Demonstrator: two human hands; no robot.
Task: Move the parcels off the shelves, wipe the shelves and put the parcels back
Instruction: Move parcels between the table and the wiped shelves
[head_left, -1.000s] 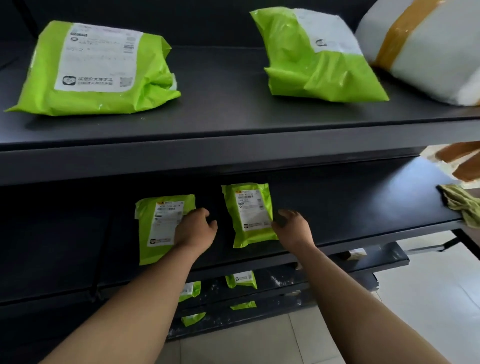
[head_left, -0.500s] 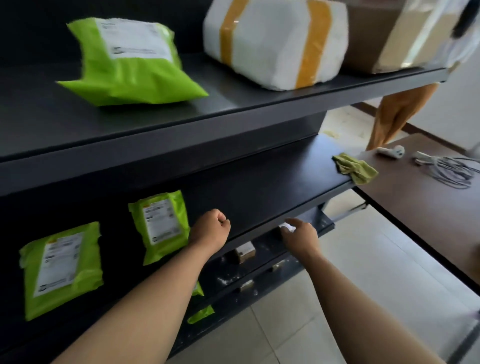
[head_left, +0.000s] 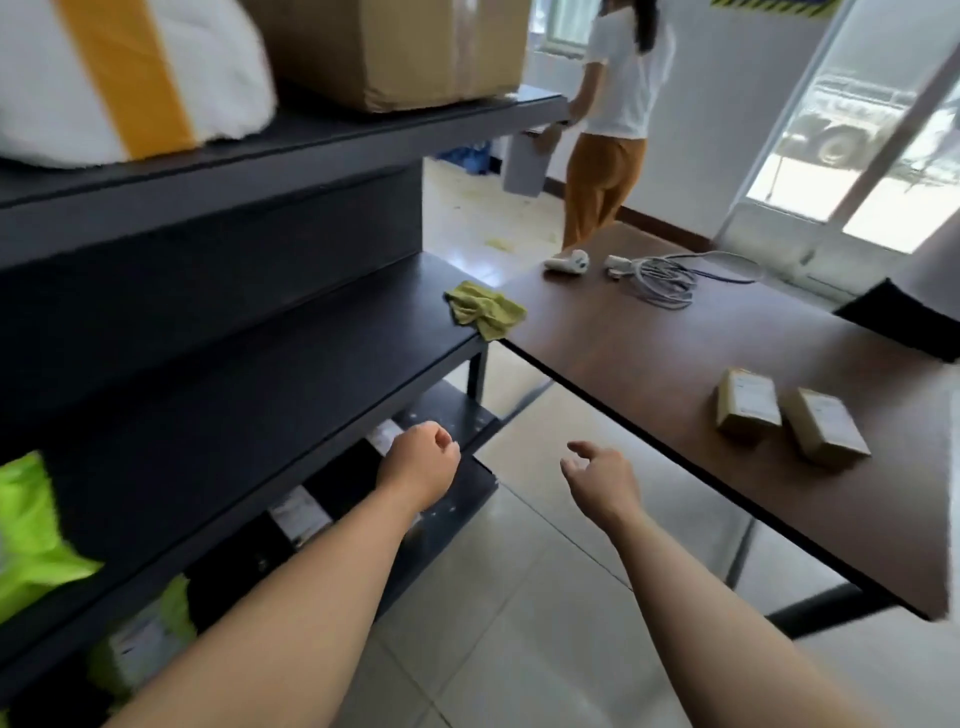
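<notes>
While both hands are held out in front of the black metal shelving, neither holds anything: the left hand (head_left: 421, 458) is curled into a fist just at the near front edge of the middle shelf (head_left: 260, 379), and the right hand (head_left: 603, 475) hangs over the pale tiled floor (head_left: 519, 597) with its fingers loosely bent and spread. On the top shelf (head_left: 311, 143) stand a white foam-wrapped parcel banded with yellow tape (head_left: 218, 67) at the left and a large brown cardboard box (head_left: 395, 47) to its right. A bright green plastic mailer (head_left: 31, 535) lies at the near left of the middle shelf, blurred, and a crumpled olive-green cloth (head_left: 485, 310) sits at that shelf's far right end, one corner hanging over the edge just beside the corner of the brown wooden desk (head_left: 649, 374). Below, on the lower shelves (head_left: 452, 501), a second green mailer (head_left: 150, 629) and a small parcel with a white label (head_left: 301, 515) show past the left forearm. Two small tan cardboard boxes (head_left: 748, 404) lie side by side at the desk's right, well apart from a white handheld device (head_left: 569, 261) and a coiled white cable (head_left: 670, 279) at its far end. Beyond the desk stands another person in a white top and orange trousers (head_left: 618, 119).
</notes>
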